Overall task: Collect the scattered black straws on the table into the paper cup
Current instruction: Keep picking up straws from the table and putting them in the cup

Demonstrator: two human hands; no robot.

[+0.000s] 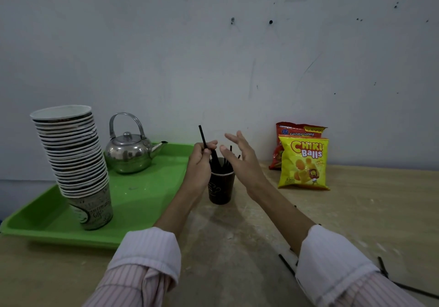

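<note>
**tablecat:** so where was the paper cup (221, 188) in all this?

**me:** Dark one, upright on the surface (237, 259) right in front of me, just off the right edge of the green tray (147, 211). It had a bunch of black straws (224, 164) poking out the top. My left hand (200, 161) was right by its left rim, pinching one more straw (202, 135) between thumb and fingers. That one was tilted, top end leaning left and lower end pointing down toward the cup's mouth.

**tablecat:** and the other hand?

**me:** My right hand (240, 157) hovered over the cup's right side, fingers spread and loose, holding nothing.

**tablecat:** any strays lying around?

**me:** yep, a few loose straws (287, 265) lay flat on the surface by my right sleeve (332, 259), partly hidden under it. The tray had a leaning stack of paper cups (76, 159) and a shiny metal kettle (129, 154) on it. Well to the right of the cup, a yellow snack bag (304, 164) stood in front of a red one (299, 129), back by the wall (213, 45).
</note>
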